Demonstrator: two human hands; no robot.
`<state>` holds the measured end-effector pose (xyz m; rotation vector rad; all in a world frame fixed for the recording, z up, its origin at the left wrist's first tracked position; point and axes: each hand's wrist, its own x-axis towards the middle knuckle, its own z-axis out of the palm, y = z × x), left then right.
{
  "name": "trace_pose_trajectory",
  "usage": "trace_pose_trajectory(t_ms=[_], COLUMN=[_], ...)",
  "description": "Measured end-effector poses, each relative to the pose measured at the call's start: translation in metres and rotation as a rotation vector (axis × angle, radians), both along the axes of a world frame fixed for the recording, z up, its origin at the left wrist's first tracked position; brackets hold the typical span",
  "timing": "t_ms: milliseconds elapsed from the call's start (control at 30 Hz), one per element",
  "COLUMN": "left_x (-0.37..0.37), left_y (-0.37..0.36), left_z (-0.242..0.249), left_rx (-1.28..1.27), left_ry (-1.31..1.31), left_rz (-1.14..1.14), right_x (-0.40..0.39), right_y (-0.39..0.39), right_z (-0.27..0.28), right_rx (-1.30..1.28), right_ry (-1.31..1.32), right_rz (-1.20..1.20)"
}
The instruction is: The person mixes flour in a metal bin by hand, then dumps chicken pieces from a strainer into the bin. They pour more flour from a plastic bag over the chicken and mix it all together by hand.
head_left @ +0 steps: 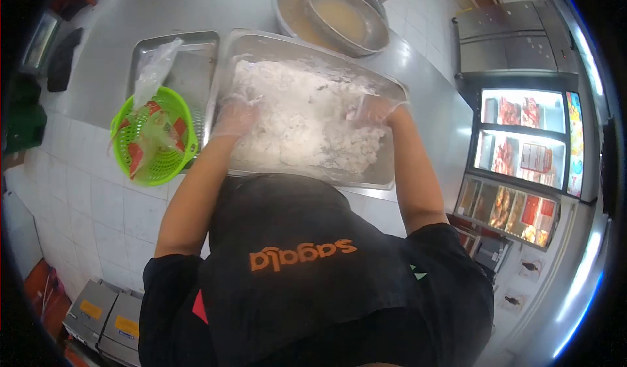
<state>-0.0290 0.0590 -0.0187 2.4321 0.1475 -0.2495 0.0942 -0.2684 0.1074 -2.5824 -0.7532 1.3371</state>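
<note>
A large metal tray [307, 179] holds a heap of white flour-like powder [287, 122] with lumpy, coated pieces in it. My left hand [236, 115], in a clear plastic glove, rests in the powder near the tray's left wall. On the right side of the tray, my right hand [375, 111] wears the same kind of glove and touches the lumpy powder. Powder and glare hide the fingers of both hands, so I cannot make out whether they grip any piece.
Left of the tray, a green plastic basket [188, 109] with plastic bags in it overlaps a smaller metal tray [208, 50]. Beyond stands a large metal bowl [285, 8] of cloudy liquid with a strainer [380, 31] in it. A lit display fridge [522, 130] is at the right.
</note>
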Motion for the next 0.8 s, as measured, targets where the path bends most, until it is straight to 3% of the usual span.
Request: trace_pose_trajectory(t_ms=[33, 67, 167, 267, 367, 467, 567, 667, 767, 800], left_x=[-0.003, -0.005, 0.002, 0.011, -0.001, -0.013, -0.02, -0.025, -0.012, -0.015], left_y=[-0.003, -0.006, -0.017, -0.017, -0.016, -0.014, -0.021, -0.021, -0.022, -0.026], left_z=[-0.002, -0.004, -0.009, 0.021, 0.006, -0.047, -0.08, -0.051, -0.04, -0.04], left_rx=[-0.136, -0.096, -0.016, -0.153, -0.116, -0.347, -0.493, -0.453, -0.24, -0.283], left_ry=[-0.028, 0.014, 0.184, 0.598, 0.517, 0.627, 0.782, 0.918, 0.84, 0.693], left_rz=[0.117, 0.117, 0.158, 0.053, 0.001, 0.117, 0.101, -0.279, -0.449, -0.268], right_x=[0.004, 0.006, 0.014, 0.005, -0.022, -0.04, -0.057, -0.081, -0.095, -0.096], right_y=[-0.018, -0.03, -0.035, -0.022, 0.02, 0.055, 0.08, 0.099, 0.109, 0.11], right_z=[0.005, 0.007, 0.007, -0.041, -0.091, -0.146, -0.145, -0.127, -0.144, -0.13], right_rx=[-0.081, -0.157, -0.276, 0.13, 0.384, 0.487, 0.295, 0.271, 0.236, 0.282], right_ry=[-0.022, -0.045, -0.15, -0.409, 0.16, 0.255, 0.431, 0.634, 0.433, 0.469], right_rz=[0.105, 0.208, 0.007, -0.214, -0.682, -0.885, -0.597, -0.211, -0.194, -0.324])
